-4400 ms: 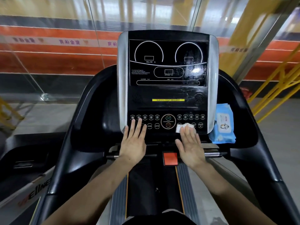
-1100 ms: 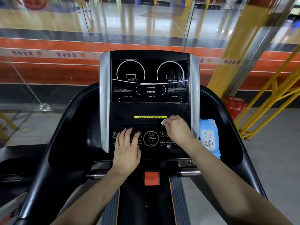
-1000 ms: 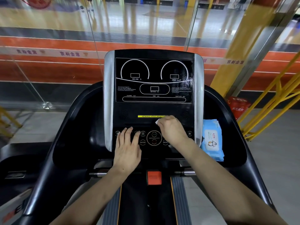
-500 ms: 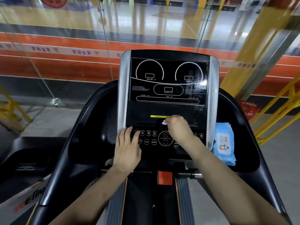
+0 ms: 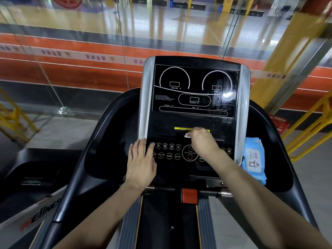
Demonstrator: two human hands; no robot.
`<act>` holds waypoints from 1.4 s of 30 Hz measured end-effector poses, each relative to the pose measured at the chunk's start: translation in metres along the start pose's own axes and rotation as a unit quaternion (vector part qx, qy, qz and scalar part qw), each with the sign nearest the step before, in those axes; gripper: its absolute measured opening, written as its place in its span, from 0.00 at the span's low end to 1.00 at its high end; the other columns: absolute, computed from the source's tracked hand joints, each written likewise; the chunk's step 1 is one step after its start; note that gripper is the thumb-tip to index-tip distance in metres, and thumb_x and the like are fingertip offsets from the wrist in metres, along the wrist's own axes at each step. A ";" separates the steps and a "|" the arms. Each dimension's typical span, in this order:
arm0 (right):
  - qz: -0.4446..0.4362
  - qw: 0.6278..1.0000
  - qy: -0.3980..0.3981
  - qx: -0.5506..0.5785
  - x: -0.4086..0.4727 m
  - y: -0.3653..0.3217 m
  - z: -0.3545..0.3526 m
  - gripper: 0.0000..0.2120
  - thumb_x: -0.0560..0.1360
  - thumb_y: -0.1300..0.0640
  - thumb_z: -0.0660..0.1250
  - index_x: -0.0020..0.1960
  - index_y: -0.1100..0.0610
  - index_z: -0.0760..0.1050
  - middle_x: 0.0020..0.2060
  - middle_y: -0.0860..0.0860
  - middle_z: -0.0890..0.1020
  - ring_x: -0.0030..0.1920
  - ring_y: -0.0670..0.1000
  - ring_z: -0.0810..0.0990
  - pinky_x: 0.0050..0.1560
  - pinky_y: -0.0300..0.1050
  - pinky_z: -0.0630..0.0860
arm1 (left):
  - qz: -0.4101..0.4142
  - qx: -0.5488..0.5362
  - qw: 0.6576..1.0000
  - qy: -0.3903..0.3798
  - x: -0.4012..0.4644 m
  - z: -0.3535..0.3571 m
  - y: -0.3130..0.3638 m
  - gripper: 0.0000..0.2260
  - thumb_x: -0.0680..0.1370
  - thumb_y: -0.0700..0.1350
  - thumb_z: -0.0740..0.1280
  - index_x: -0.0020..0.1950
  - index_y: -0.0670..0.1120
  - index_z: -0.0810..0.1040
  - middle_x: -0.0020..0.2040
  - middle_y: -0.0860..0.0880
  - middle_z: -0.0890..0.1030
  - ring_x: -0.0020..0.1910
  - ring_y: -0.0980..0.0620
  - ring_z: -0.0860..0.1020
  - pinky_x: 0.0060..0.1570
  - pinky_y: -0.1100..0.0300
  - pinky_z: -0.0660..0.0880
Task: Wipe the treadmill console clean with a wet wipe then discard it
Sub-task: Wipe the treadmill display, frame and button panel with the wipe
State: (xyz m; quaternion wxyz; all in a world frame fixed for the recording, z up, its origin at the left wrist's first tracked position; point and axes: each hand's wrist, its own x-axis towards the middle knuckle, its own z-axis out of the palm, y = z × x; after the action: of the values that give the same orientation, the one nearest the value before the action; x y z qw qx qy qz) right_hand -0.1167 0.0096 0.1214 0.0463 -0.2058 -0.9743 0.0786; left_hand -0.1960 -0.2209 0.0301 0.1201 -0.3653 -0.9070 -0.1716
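The black treadmill console (image 5: 194, 90) with silver side trim stands upright in front of me. My right hand (image 5: 203, 142) grips a small white wet wipe (image 5: 187, 135) and holds it against the panel just under the yellow strip (image 5: 181, 128), above the button rows. Most of the wipe is hidden under the fingers. My left hand (image 5: 141, 162) lies flat with straight fingers on the console's lower left corner, its fingertips at the leftmost buttons.
A blue pack of wet wipes (image 5: 253, 160) sits in the right side tray beside the console. A red safety key (image 5: 189, 194) hangs below the panel on the handlebar. Glass wall and yellow railings (image 5: 309, 126) stand beyond; another treadmill (image 5: 27, 177) is at left.
My right hand rose from the button row to the strip under the display and keeps sliding the wipe there. My left hand shifted slightly left to the console's corner. The camera view shifted.
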 end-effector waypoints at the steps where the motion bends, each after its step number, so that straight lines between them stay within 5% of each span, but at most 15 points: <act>1: -0.010 1.000 0.001 0.010 0.003 -0.010 0.004 0.27 0.73 0.75 0.64 0.66 0.53 0.82 0.59 0.57 0.81 0.59 0.62 0.81 0.57 0.52 0.79 | -0.002 0.005 1.000 -0.004 -0.001 -0.001 -0.003 0.27 0.78 0.43 0.66 0.77 0.45 0.68 0.77 0.38 0.67 0.79 0.37 0.62 0.79 0.37 0.57; 10: -0.106 0.994 0.002 0.036 0.046 -0.077 0.027 0.18 0.77 0.69 0.67 0.58 0.50 0.85 0.51 0.52 0.81 0.50 0.60 0.83 0.48 0.47 0.79 | -0.032 -0.003 0.998 -0.060 -0.004 -0.005 -0.028 0.31 0.82 0.46 0.59 0.84 0.43 0.56 0.85 0.46 0.54 0.84 0.45 0.50 0.82 0.42 0.53; 16: -0.089 0.980 0.158 0.081 0.082 -0.090 0.010 0.14 0.77 0.71 0.69 0.54 0.56 0.86 0.49 0.55 0.82 0.45 0.57 0.83 0.48 0.50 0.82 | -0.027 0.001 0.995 -0.100 0.003 -0.012 -0.035 0.31 0.84 0.47 0.55 0.85 0.46 0.45 0.85 0.50 0.42 0.84 0.49 0.41 0.82 0.45 0.49; 23: -0.128 0.989 0.024 0.067 0.060 -0.119 0.041 0.08 0.81 0.57 0.66 0.50 0.55 0.85 0.49 0.52 0.81 0.47 0.57 0.82 0.49 0.50 0.80 | -0.022 0.020 0.991 -0.132 -0.001 -0.007 -0.045 0.33 0.84 0.46 0.52 0.84 0.49 0.38 0.84 0.53 0.34 0.83 0.48 0.37 0.82 0.42 0.47; 31: -0.224 0.974 -0.023 0.000 0.015 -0.122 0.068 0.08 0.80 0.60 0.66 0.55 0.55 0.83 0.48 0.52 0.80 0.55 0.54 0.76 0.50 0.50 0.77 | -0.032 0.030 0.986 -0.160 -0.007 -0.008 -0.054 0.33 0.84 0.46 0.54 0.84 0.49 0.39 0.84 0.52 0.36 0.83 0.48 0.37 0.82 0.44 0.45; 42: -0.192 0.980 -0.044 0.012 -0.039 -0.077 0.119 0.15 0.75 0.65 0.72 0.59 0.53 0.84 0.48 0.50 0.81 0.54 0.53 0.79 0.49 0.53 0.81 | -0.005 -0.001 0.988 -0.153 -0.033 0.000 -0.049 0.31 0.83 0.45 0.57 0.85 0.46 0.49 0.86 0.48 0.41 0.84 0.45 0.41 0.82 0.44 0.49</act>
State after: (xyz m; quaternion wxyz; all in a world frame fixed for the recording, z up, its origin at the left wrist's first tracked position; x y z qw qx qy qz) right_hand -0.1259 -0.0923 0.0151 0.0201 -0.0111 -0.9958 0.0891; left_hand -0.2072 -0.2742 0.0078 -0.0209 -0.3825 -0.9165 -0.1153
